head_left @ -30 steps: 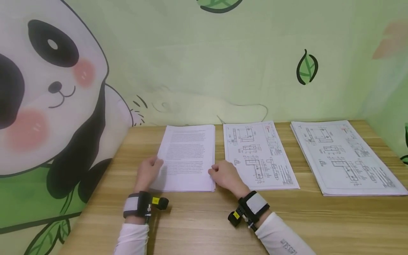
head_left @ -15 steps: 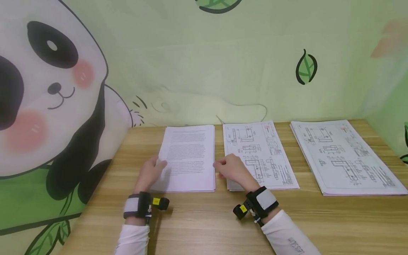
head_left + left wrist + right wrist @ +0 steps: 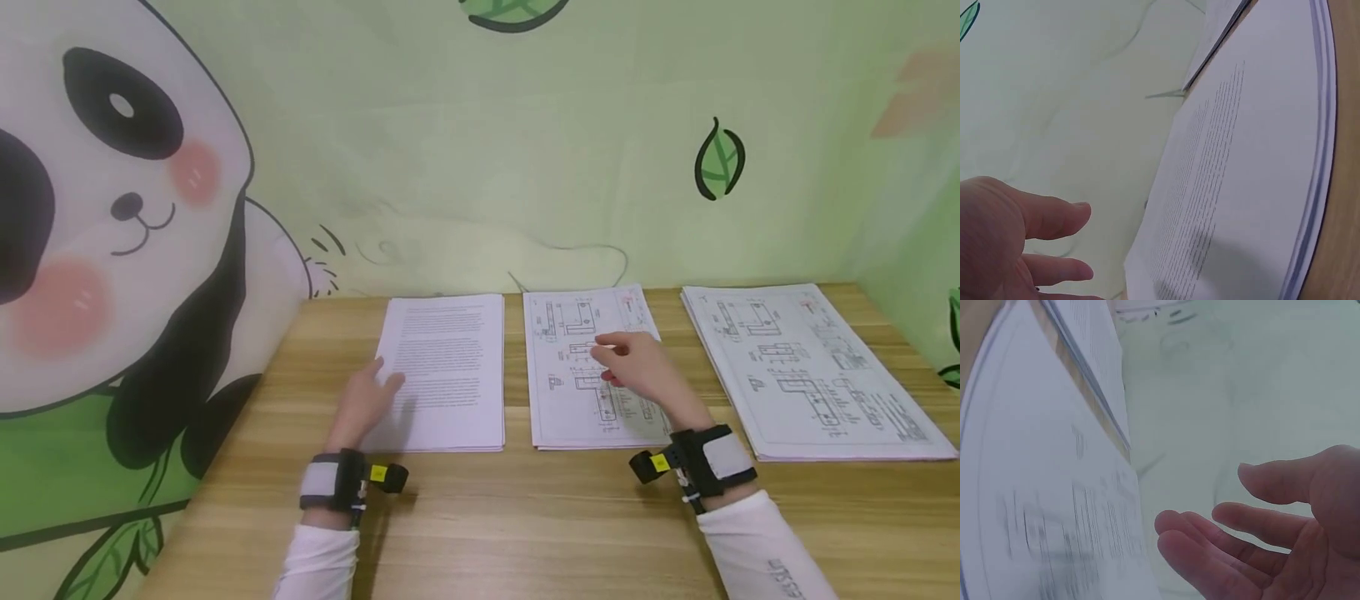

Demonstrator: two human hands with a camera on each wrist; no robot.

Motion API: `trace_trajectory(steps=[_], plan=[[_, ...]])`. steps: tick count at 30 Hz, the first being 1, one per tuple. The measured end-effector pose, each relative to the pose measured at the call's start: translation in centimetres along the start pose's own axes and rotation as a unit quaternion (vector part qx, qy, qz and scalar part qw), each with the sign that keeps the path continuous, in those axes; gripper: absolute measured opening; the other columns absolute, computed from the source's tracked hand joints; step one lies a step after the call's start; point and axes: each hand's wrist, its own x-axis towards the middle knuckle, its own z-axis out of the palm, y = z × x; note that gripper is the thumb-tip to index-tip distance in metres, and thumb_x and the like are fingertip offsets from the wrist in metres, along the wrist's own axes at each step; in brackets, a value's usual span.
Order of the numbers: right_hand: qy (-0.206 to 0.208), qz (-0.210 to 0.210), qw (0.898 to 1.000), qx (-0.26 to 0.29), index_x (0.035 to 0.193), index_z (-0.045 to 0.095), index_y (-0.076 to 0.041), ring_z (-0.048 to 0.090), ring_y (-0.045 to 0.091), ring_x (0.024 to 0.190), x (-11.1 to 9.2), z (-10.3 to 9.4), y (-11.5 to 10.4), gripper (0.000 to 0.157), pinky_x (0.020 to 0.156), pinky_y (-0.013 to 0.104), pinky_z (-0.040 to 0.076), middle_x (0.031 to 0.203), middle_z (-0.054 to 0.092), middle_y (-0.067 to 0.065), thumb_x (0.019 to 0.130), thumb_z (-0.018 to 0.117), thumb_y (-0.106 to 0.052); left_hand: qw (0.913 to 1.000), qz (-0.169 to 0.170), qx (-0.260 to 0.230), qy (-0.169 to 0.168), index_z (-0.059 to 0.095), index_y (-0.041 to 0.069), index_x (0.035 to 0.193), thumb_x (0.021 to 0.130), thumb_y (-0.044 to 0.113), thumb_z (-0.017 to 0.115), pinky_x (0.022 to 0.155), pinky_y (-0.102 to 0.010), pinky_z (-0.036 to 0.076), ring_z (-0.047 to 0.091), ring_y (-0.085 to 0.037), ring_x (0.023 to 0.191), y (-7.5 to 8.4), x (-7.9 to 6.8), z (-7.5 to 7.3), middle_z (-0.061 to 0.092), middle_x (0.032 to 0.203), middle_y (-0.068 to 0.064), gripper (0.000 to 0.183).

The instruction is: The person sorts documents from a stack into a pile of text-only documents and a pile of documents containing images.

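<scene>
A stack of paper with printed text [image 3: 442, 367] lies on the left part of the table, its sheets evenly lined up. My left hand [image 3: 365, 400] hovers over the stack's left edge, thumb and fingers spread and holding nothing; the left wrist view shows it raised off the top sheet. My right hand [image 3: 641, 367] is above the middle stack of technical drawings [image 3: 555, 417], covering part of its right side. In the right wrist view its fingers [image 3: 1194, 556] are loosely bent and apart from the thumb, with nothing between them.
A thicker stack of similar drawings [image 3: 825, 383] lies at the right, its sheets slightly fanned along the left edge. The wooden table [image 3: 510, 525] runs back to a green wall [image 3: 450, 150] with a painted panda and leaves.
My right hand has left the text stack's right edge and moved right, over the middle drawings. My left hand has lifted slightly and shifted right, its fingers spreading off the edge.
</scene>
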Motion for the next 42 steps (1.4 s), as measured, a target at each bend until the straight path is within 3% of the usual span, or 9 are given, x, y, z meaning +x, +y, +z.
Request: trace_trajectory(steps=[4, 15, 20, 27, 35, 42], plan=[[0.012, 0.002, 1.0, -0.001, 0.137, 0.043, 0.002, 0.063, 0.035, 0.094, -0.7, -2.2, 1.9, 0.055, 0.079, 0.04, 0.056, 0.122, 0.057, 0.028, 0.096, 0.045, -0.035, 0.9996, 0.024, -0.005, 0.014, 0.03, 0.005, 0.145, 0.095, 0.036, 0.046, 0.113, -0.056, 0.023, 0.023, -0.038, 0.14, 1.3, -0.1, 1.0, 0.027, 0.152, -0.019, 0.061], [0.068, -0.012, 0.996, -0.06, 0.137, 0.041, 0.004, 0.058, 0.046, 0.103, -2.9, -7.0, 6.2, 0.062, 0.076, 0.049, 0.051, 0.124, 0.053, 0.036, 0.096, 0.041, -0.042, 0.988, 0.148, -0.014, 0.043, 0.049, 0.007, 0.134, 0.092, 0.029, 0.052, 0.104, -0.049, 0.041, 0.048, -0.034, 0.126, 5.5, -1.9, 5.6, 0.05, 0.139, -0.016, 0.048], [0.098, 0.013, 0.992, -0.084, 0.138, 0.039, 0.004, 0.051, 0.049, 0.106, -3.6, -9.0, 8.3, 0.066, 0.072, 0.05, 0.048, 0.125, 0.048, 0.039, 0.095, 0.039, -0.046, 0.9823, 0.182, -0.045, 0.009, 0.051, 0.008, 0.133, 0.093, 0.028, 0.052, 0.103, -0.046, 0.043, 0.05, -0.03, 0.125, 7.5, -2.7, 7.5, 0.052, 0.139, -0.012, 0.045], [0.124, 0.049, 0.989, -0.067, 0.143, 0.031, 0.002, 0.042, 0.054, 0.113, -4.8, -11.9, 11.0, 0.077, 0.075, 0.058, 0.043, 0.129, 0.041, 0.043, 0.092, 0.037, -0.055, 0.9728, 0.212, -0.082, -0.045, 0.048, 0.007, 0.135, 0.094, 0.027, 0.05, 0.104, -0.044, 0.043, 0.049, -0.028, 0.127, 10.4, -3.2, 9.4, 0.051, 0.139, -0.012, 0.045], [0.131, 0.124, 0.984, -0.002, 0.149, 0.013, -0.007, 0.027, 0.059, 0.123, -6.1, -14.2, 13.7, 0.091, 0.087, 0.07, 0.028, 0.14, 0.028, 0.042, 0.085, 0.036, -0.067, 0.9694, 0.202, -0.093, -0.104, 0.049, 0.013, 0.135, 0.094, 0.03, 0.05, 0.1, -0.042, 0.046, 0.051, -0.024, 0.124, 13.3, -3.6, 12.9, 0.05, 0.141, -0.005, 0.044], [0.158, 0.163, 0.974, 0.007, 0.149, 0.013, -0.004, 0.023, 0.06, 0.124, -6.3, -14.7, 15.9, 0.092, 0.091, 0.071, 0.022, 0.143, 0.024, 0.041, 0.085, 0.037, -0.066, 0.962, 0.208, -0.087, -0.154, 0.049, 0.014, 0.136, 0.094, 0.033, 0.049, 0.097, -0.037, 0.048, 0.056, -0.02, 0.119, 15.1, -4.2, 16.7, 0.055, 0.136, -0.005, 0.045]])
